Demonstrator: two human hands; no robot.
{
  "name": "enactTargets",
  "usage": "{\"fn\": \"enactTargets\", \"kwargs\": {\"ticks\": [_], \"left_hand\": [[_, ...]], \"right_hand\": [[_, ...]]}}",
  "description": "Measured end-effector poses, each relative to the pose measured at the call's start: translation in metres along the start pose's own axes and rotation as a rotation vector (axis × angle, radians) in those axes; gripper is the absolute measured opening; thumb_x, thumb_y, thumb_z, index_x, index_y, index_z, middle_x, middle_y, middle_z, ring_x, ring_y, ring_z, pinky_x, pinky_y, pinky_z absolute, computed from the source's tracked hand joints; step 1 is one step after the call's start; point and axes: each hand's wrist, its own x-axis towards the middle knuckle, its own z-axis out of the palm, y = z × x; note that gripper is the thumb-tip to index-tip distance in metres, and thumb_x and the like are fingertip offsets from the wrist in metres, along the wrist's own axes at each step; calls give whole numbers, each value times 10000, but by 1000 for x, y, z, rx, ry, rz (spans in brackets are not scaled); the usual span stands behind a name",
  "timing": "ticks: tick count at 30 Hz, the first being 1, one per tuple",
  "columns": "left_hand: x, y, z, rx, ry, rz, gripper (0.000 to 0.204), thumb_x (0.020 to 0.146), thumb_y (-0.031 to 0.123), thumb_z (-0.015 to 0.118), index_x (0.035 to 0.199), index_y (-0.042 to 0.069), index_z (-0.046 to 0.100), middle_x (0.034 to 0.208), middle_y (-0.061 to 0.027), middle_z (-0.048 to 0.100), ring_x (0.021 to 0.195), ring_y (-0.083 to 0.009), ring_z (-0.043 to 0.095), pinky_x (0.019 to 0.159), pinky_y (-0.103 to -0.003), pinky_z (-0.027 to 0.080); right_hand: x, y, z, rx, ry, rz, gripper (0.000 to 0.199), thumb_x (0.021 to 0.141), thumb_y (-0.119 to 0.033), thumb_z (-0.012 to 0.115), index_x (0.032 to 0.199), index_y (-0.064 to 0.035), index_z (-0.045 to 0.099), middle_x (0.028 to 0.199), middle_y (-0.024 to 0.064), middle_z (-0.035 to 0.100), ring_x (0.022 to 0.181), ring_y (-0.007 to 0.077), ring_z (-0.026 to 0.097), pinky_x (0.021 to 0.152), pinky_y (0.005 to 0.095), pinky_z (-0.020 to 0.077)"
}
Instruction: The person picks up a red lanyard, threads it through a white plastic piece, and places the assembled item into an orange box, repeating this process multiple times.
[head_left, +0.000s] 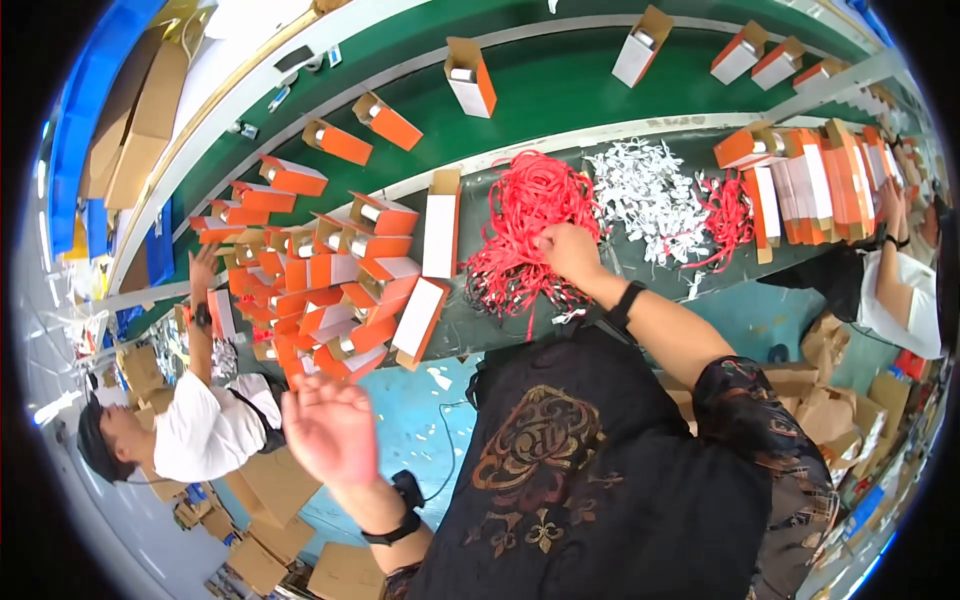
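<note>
My right hand point(568, 252) reaches into a big tangle of red cords point(525, 215) on the dark worktop and closes its fingers on some of them. My left hand point(330, 428) hovers blurred in the air below a heap of orange-and-white cartons point(335, 290); its fingers are spread and it holds nothing. Both wrists wear black bands. Beside the cords lies a pile of white tags point(645, 195).
A green conveyor belt point(560, 100) carries open orange-and-white cartons. More cartons stand in a row point(815, 180) at the right, beside a smaller bunch of red cords point(730, 215). A person in white point(210, 425) works at left, another point(900, 290) at right. Brown cardboard boxes point(270, 485) lie on the floor.
</note>
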Motion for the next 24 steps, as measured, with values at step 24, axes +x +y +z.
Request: {"fn": "enactTargets", "kwargs": {"ticks": [24], "left_hand": [[108, -187, 51, 991, -759, 256, 203, 997, 143, 460, 1085, -2, 571, 1015, -81, 648, 943, -207, 616, 908, -342, 475]], "right_hand": [[-121, -262, -342, 803, -255, -847, 251, 907, -235, 649, 843, 8, 650, 643, -48, 535, 571, 25, 449, 513, 227, 383]]}}
